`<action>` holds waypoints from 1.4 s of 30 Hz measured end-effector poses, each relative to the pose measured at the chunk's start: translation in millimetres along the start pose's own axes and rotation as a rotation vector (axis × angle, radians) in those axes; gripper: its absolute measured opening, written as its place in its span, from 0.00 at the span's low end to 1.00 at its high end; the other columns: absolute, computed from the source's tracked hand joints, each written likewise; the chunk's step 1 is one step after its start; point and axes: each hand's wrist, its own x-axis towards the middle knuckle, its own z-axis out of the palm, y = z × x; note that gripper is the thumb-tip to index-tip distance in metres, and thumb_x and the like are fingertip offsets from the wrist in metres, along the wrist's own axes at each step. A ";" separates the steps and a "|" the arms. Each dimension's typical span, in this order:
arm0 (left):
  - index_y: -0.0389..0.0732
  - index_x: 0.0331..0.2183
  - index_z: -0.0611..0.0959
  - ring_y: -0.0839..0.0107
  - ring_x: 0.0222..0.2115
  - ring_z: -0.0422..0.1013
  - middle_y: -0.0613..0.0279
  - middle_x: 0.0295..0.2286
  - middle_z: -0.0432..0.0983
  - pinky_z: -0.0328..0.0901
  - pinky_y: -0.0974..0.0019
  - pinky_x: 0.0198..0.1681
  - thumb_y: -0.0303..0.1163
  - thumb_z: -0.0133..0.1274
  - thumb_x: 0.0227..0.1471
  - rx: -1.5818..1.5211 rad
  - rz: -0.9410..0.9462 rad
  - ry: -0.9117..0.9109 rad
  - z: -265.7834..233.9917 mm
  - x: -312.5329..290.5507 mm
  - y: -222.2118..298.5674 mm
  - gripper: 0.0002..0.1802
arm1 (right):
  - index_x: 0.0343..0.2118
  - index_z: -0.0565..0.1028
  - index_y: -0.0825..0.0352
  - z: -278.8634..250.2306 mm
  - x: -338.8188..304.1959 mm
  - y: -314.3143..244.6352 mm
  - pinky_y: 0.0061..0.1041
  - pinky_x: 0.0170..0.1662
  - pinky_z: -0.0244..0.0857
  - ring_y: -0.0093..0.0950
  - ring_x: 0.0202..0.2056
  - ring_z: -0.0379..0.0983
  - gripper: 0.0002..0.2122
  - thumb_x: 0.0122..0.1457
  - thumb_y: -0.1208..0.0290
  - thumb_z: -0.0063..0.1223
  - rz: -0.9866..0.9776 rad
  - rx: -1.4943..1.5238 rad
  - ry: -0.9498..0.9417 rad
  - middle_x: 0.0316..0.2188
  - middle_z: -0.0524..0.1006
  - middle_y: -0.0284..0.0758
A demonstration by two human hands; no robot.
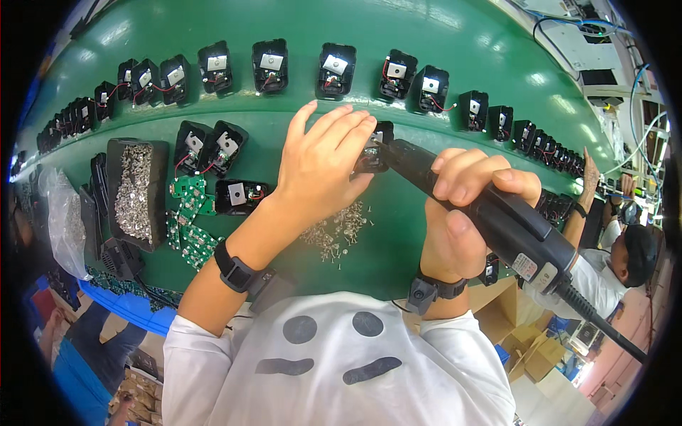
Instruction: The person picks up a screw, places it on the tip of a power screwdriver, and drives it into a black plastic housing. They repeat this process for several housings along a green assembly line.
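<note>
Head view looked down on a green conveyor belt [440,92] at a workbench. The left hand [320,167] lay palm-down with fingers spread flat over a small black housing [375,153], pressing it to the belt; the housing showed only at the hand's three o'clock edge, under the fingertips. The right hand [462,213] was clenched around a black electric screwdriver [497,220], whose tip slanted toward ten o'clock and met the housing just beside the left fingertips. Its cord ran off toward four o'clock, and a small pale label sat on the barrel near the cord end.

At six o'clock from the left hand lay a loose scatter of small silvery screws [334,231]. Farther toward nine o'clock stood a black tray [138,192] heaped with more shiny screws, with green circuit boards [188,220] between the tray and the left wrist. A curved row of open black housings [337,69], each with a pale square part inside and red and black wires, ran across at twelve o'clock. Both wrists wore black bands.
</note>
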 end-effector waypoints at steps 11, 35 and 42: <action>0.42 0.46 0.77 0.69 0.45 0.72 0.65 0.43 0.76 0.56 0.51 0.56 0.33 0.71 0.25 -0.008 -0.009 0.000 1.9 -1.2 -2.5 0.39 | 0.44 0.64 0.63 1.6 0.6 -1.5 0.35 0.37 0.67 0.28 0.28 0.71 0.21 0.50 0.74 0.64 0.008 0.018 0.037 0.27 0.72 0.33; 0.39 0.42 0.79 0.67 0.37 0.73 0.62 0.38 0.77 0.58 0.52 0.53 0.33 0.69 0.25 -0.042 0.037 0.029 2.2 3.0 -3.6 0.34 | 0.39 0.65 0.67 4.6 3.9 2.2 0.32 0.34 0.67 0.29 0.27 0.72 0.17 0.48 0.83 0.58 -0.008 0.061 -0.177 0.27 0.74 0.38; 0.39 0.40 0.80 0.67 0.36 0.74 0.62 0.36 0.78 0.58 0.51 0.53 0.35 0.70 0.24 -0.037 0.078 0.098 5.0 5.8 -2.7 0.34 | 0.36 0.66 0.67 2.9 6.0 2.0 0.30 0.34 0.68 0.29 0.26 0.73 0.15 0.47 0.83 0.58 0.013 0.027 -0.182 0.26 0.75 0.37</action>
